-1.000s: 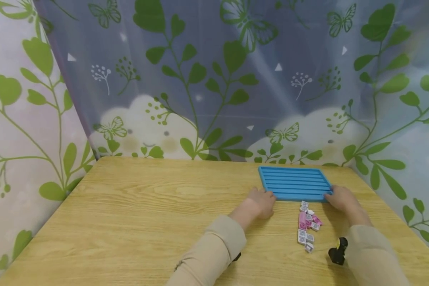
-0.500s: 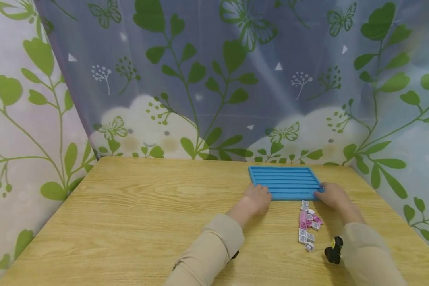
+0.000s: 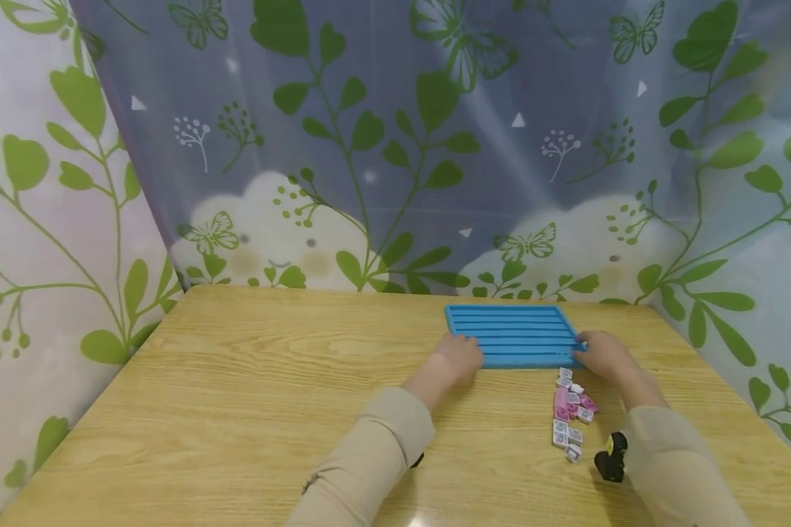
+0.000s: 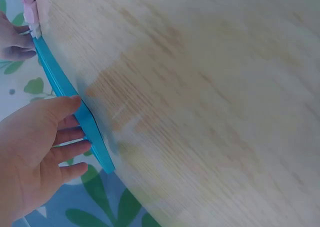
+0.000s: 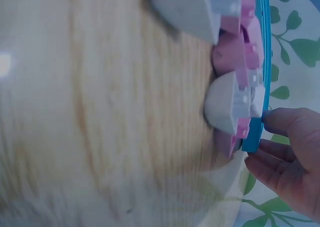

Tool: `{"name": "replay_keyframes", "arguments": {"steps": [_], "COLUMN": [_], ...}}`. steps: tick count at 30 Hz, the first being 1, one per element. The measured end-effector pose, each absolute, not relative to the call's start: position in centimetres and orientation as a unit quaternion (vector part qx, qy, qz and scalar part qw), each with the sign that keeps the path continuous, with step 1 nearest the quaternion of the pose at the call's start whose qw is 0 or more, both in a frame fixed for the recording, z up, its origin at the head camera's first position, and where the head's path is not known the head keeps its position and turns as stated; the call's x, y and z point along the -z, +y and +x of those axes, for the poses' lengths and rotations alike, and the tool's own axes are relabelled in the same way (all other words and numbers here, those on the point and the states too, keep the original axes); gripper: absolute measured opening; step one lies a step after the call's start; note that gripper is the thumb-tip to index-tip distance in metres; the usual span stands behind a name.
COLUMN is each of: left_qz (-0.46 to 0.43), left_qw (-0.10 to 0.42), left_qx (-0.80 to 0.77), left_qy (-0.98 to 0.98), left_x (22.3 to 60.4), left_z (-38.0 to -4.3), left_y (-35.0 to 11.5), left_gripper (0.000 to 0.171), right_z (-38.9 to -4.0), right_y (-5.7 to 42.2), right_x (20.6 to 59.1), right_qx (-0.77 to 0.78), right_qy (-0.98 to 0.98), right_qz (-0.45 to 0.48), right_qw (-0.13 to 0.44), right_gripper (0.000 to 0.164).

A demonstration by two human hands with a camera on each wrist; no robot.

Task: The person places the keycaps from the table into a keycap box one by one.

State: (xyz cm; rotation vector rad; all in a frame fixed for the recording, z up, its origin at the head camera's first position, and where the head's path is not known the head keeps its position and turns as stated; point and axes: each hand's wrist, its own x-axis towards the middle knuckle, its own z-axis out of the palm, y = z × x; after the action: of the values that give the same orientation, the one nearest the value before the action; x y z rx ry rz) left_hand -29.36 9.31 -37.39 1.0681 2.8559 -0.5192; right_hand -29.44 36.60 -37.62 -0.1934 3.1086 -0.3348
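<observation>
Toward the back of the wooden table (image 3: 250, 410), the left hand (image 3: 458, 359) pinches the near-left corner of a ridged blue tray (image 3: 501, 335), thumb on one face, fingers on the other. The tray looks level, just beyond loosely clustered pink and white keycap-like pieces (image 3: 561, 402). The right hand (image 3: 608, 356) grips its near-right corner between thumb and fingers; holding both ends likely steadies it evenly, square to the person.

blue tray (image 3: 509, 335) | rect., ridged lengthwise — flat on tbl (image 3: 270, 395) | nr back edge, rt of ctr
</observation>
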Motion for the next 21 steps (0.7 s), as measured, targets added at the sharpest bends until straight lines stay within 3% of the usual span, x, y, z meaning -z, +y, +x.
{"name": "replay_keyframes", "arguments": {"steps": [21], "left_qz": [0.333], "left_qw": [0.038], "left_qx": [0.17], "left_qy": [0.927], "left_x": [36.1], "left_z": [-31.2], "left_y": [4.3], "left_gripper": [0.025], "right_z": [-31.5], "right_y": [32.0], "right_x": [36.3], "right_qx": [0.109], "right_qy": [0.988], "right_qz": [-0.099], "right_qw": [0.044], "right_gripper": [0.04]}}
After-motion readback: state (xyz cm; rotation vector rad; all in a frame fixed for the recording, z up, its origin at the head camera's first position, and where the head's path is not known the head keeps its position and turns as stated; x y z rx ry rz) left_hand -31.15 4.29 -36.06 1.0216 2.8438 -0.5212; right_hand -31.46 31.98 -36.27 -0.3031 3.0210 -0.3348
